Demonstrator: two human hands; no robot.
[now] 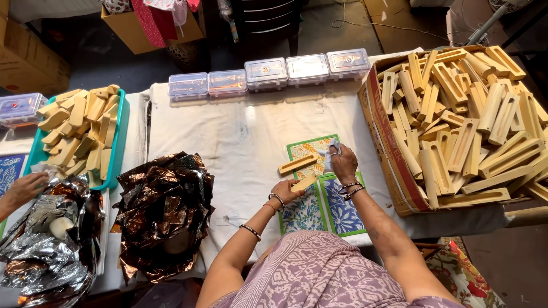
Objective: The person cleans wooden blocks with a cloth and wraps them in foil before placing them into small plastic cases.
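Presently, my left hand [283, 190], just below frame centre, is pinched closed on a small tan wooden piece [303, 182], held over the patterned tiles [342, 214]. My right hand [344, 163] is just to its right and slightly above, fingers closed on a pale crumpled cloth [332, 153]. A second wooden block [297, 164] lies flat on the green-bordered tile [308, 148], left of the cloth. Cardboard box [381, 137] of slotted wooden pieces: right of frame. Teal tray [119, 142] of plain blocks: upper left. Dark foil sheets [162, 199] left of my arm. Another person's hand [23, 190] at far left edge.
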